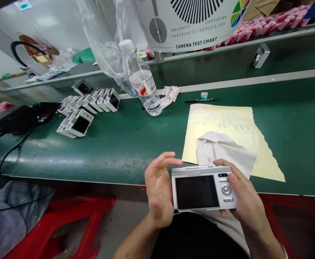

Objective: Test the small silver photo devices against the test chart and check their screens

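Note:
A silver compact digital camera (196, 192) is held level above my lap, its dark screen and buttons facing me. A small blue light glows near its upper right corner. My right hand (245, 198) grips the camera's right end, thumb by the upper buttons and fingers around the edge. My left hand (160, 190) is open at the camera's left end, fingers stretched out and palm close against the side; whether it bears any weight I cannot tell. Behind the camera, a white cloth (222, 151) lies partly over a torn yellow sheet (235, 133) dotted with small pale stickers.
Several similar cameras (79, 124) stand grouped at the left of the green table (114, 144). A water bottle (146, 88) leans mid-table. A black pen (202, 100) lies behind the sheet. A camera test chart (192, 41) hangs above. Red stools (73, 219) stand below.

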Demonstrator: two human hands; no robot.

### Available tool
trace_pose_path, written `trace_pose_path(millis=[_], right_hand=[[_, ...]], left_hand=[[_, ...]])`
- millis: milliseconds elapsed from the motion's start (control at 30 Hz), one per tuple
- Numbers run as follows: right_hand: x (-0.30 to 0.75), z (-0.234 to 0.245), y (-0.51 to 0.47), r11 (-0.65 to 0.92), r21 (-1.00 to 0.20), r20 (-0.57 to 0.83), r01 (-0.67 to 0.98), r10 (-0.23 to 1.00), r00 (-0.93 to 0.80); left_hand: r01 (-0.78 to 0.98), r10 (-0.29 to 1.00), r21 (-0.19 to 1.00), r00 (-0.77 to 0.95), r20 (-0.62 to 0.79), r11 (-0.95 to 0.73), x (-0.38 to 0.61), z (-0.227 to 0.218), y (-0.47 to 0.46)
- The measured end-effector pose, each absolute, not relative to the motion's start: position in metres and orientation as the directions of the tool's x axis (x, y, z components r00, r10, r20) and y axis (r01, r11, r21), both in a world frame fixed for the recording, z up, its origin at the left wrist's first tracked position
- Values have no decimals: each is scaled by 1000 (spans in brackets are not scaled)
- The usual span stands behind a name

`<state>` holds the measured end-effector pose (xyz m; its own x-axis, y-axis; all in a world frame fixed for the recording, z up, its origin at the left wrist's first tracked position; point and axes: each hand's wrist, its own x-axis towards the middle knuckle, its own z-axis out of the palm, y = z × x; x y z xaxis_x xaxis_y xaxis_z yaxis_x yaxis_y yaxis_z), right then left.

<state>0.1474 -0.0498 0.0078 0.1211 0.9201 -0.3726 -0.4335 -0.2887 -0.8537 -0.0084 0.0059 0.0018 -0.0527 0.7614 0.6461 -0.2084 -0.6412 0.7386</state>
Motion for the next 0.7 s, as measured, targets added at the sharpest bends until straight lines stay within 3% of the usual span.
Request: trace_pose_path(millis=[133,233,400,567,700], right_hand=[[147,14,-49,-188,-880,-311,-437,922,231],[151,14,-47,-127,-885,-260,-448,933,249],[162,5,-44,-102,-898,-186,-428,969,161],[174,-8,-41,23,-987,8,-161,996,92],[186,7,-26,120,-989,122,-92,992,-25]], left_hand=[[1,806,838,273,525,-546,-27,-5,10],[206,792,810,438,425,-549,-36,-8,14],[297,739,698,456,495,-651,-36,-10,20],[367,641,526,474,604,-767,-38,-5,31],[373,495,337,519,696,-865,-42,17,51]])
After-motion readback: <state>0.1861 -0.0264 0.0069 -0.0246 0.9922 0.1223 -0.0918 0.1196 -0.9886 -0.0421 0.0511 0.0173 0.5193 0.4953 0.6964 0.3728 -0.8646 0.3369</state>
